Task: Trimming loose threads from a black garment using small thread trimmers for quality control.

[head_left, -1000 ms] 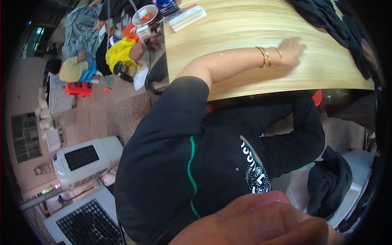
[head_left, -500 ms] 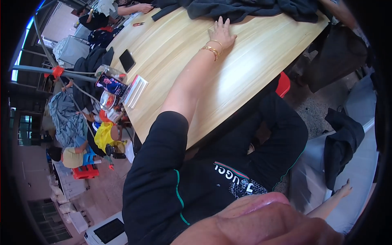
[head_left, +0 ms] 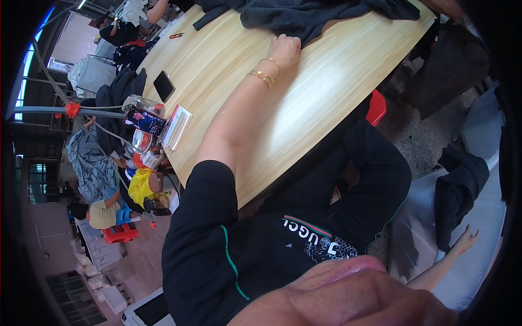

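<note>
A dark grey garment (head_left: pixel 321 15) is spread over the far side of the wooden table. My left hand (head_left: pixel 284 50), with gold bangles at the wrist, is closed at the garment's near edge, gripping a corner of the cloth; its fingertips are partly hidden. At the lower right, my right hand (head_left: pixel 466 240) is held out with its fingers apart and nothing visible in it. It is beside another piece of dark cloth (head_left: pixel 459 190) that lies over a pale grey bin or sheet (head_left: pixel 413 233).
On the table (head_left: pixel 239 70) are red-handled thread snips (head_left: pixel 176 36), a dark phone (head_left: pixel 163 86), a propped phone with a lit screen (head_left: pixel 144 119) and a clear stand (head_left: pixel 178 127). A red stool (head_left: pixel 376 108) is under the right edge. Co-workers and cloth piles (head_left: pixel 92 163) are at left.
My left hand has gone from lying flat with fingers spread to closed on the cloth, and the garment's corner has come nearer. My right hand has risen slightly. The view has shifted a little.
</note>
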The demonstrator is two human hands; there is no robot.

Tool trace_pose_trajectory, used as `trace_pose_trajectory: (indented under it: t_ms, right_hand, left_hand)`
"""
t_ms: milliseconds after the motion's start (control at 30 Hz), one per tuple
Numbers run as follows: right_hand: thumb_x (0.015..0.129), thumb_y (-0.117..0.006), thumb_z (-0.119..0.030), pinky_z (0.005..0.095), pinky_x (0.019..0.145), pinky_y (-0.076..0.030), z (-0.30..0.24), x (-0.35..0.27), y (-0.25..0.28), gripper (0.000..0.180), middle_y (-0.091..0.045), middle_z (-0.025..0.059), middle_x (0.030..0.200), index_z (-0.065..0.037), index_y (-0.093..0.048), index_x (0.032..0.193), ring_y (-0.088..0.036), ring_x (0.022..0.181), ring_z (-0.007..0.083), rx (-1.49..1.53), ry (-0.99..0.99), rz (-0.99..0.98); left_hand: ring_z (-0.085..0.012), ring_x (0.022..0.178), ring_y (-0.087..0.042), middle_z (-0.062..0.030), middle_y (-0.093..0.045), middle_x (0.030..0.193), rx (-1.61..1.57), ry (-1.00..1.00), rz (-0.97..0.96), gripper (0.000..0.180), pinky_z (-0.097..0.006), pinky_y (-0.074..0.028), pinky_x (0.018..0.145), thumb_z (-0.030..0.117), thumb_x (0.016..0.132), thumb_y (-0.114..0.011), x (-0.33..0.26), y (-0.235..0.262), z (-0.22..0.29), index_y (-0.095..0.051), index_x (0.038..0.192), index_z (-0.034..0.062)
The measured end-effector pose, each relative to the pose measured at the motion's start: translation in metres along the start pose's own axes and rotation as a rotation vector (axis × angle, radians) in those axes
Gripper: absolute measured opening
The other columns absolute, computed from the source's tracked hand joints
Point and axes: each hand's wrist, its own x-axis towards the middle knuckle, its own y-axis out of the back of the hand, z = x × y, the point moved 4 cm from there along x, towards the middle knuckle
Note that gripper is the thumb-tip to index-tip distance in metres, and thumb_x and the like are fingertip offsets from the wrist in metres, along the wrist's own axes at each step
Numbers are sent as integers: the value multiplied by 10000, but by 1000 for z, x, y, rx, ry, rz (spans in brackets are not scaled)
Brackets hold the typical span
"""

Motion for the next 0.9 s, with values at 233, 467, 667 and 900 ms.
trace_pose_trajectory:
  t_ms: [233, 467, 667, 900]
  right_hand:
    - [854, -723, -339, 411, 1038, -407, 12, 6, 0, 715, -511, 258, 1384, -15, -449, 1430, -518, 1255, 375, -33, 34, 17]
    - [842, -729, -352, 403, 1025, -417, 20, 10, -4, 733, -536, 249, 1355, -21, -447, 1431, -554, 1192, 370, -139, 115, 21]
    - [829, -739, -372, 400, 1020, -414, 24, 5, -2, 750, -545, 247, 1342, -30, -451, 1431, -554, 1186, 364, -132, 75, -24]
    - [835, -742, -369, 403, 1040, -395, 11, 8, -10, 748, -515, 248, 1380, -36, -446, 1436, -519, 1229, 360, -51, 72, -52]
  left_hand:
    - [-268, 1009, -571, -63, -653, 1059, 117, -224, -46, 110, -397, -429, 872, 228, 821, -676, -11, 37, 22, -739, 841, 140]
    - [-319, 1158, -556, -161, -567, 1297, -3, 45, 136, 582, -430, -437, 990, 380, 878, -663, 9, -2, 20, -508, 1370, 109]
    - [-362, 948, -653, -182, -701, 997, -44, 19, -30, 391, -472, -507, 850, 230, 862, -600, -19, 2, 51, -637, 1225, 89]
    - [-378, 952, -649, -215, -687, 1009, -389, -28, -206, 403, -469, -507, 850, 216, 813, -564, -130, 54, 61, -656, 1178, 72]
